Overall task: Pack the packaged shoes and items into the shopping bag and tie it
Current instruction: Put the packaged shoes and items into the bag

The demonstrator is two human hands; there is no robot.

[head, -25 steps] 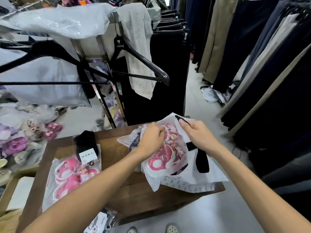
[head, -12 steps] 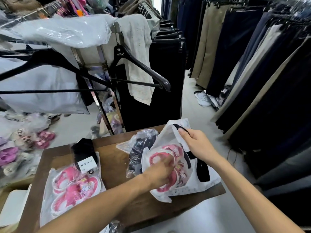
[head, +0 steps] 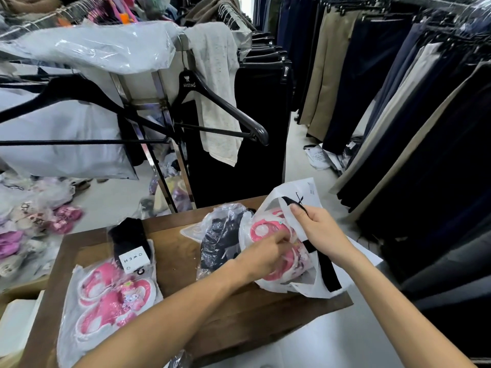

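right hand - fingers curled on the rim of the white shopping bag, holding it up at 3 o'clock of the wooden surface | left hand - fingers loosely bent, holding nothing, pressing pink shoes inside the bag | second shoe pack at 8 o'clock | dark packet just left of bag

Clothes shop, long rows of pants on racks w/ hangers, empty black hanger on a metal rail, packs of kids' pink shoes on wood surface, more stock piled on floor
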